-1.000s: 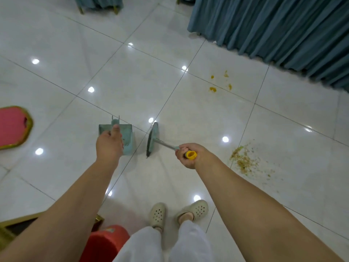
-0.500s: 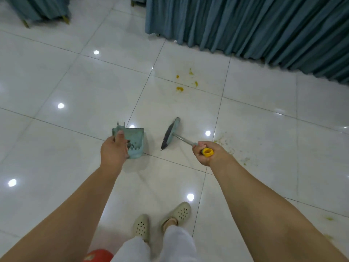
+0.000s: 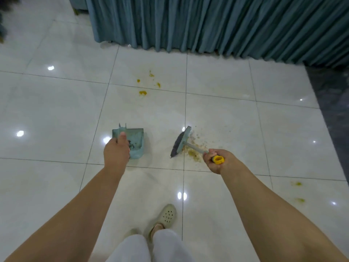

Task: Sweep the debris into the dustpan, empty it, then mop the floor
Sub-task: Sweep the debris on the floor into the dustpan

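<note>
My left hand (image 3: 116, 152) grips the handle of a pale green dustpan (image 3: 135, 141), which hangs over the white tiled floor with some dark bits inside. My right hand (image 3: 215, 160) grips the yellow-tipped handle of a broom; its green head with dark bristles (image 3: 180, 142) sits just left of a patch of yellowish crumbs (image 3: 195, 148). The dustpan is about a hand's width left of the broom head. More yellow spots (image 3: 143, 93) lie farther ahead, and faint smears (image 3: 296, 184) mark the floor to my right.
A long teal pleated curtain (image 3: 217, 23) hangs across the back, down to the floor. A dark floor strip (image 3: 332, 110) runs along the right edge. My foot in a cream clog (image 3: 167, 216) stands below the hands, on the glossy tiles.
The view has swung right and forward, nearer the curtain. The broom head now sits beside the crumb patch, which was off to the right before. The red objects at left are out of view.
</note>
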`<state>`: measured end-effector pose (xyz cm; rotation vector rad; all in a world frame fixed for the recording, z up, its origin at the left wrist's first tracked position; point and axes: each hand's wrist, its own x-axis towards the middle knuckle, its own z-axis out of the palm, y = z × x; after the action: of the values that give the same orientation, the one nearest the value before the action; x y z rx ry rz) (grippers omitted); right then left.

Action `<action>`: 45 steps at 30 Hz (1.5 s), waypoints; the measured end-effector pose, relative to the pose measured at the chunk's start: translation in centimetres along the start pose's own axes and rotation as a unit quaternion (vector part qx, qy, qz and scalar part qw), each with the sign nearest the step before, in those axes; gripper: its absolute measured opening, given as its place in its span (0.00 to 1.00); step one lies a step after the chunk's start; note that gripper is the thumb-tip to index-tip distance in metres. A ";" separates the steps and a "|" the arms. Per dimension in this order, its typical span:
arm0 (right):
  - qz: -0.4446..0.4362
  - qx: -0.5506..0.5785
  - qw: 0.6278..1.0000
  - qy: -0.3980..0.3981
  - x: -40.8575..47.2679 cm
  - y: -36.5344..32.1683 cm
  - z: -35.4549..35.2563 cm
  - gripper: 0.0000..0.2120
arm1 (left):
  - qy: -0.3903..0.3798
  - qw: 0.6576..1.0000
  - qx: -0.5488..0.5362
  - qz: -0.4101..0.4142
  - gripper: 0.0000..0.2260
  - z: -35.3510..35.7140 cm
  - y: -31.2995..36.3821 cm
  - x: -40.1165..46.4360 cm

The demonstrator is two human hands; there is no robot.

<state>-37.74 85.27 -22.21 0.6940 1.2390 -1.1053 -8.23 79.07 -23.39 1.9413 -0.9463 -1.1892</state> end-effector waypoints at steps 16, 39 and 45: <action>0.068 -0.126 0.989 -0.048 -5.5 13.0 -4.3 0.05 | -0.018 0.999 0.013 0.027 0.20 -9.0 -2.0 -2.5; 0.124 -0.164 0.979 0.005 -4.8 8.5 -14.2 0.06 | 0.019 0.999 0.045 -0.009 0.23 -2.7 -7.4 -12.8; 0.071 -0.194 0.978 0.021 -5.4 -0.6 -19.3 0.06 | 0.018 0.999 0.001 -0.029 0.20 4.3 -7.8 -18.0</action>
<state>-45.40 103.80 -21.46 0.5002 1.3702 -0.7058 -16.14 97.47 -23.50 1.9976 -0.8777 -1.1815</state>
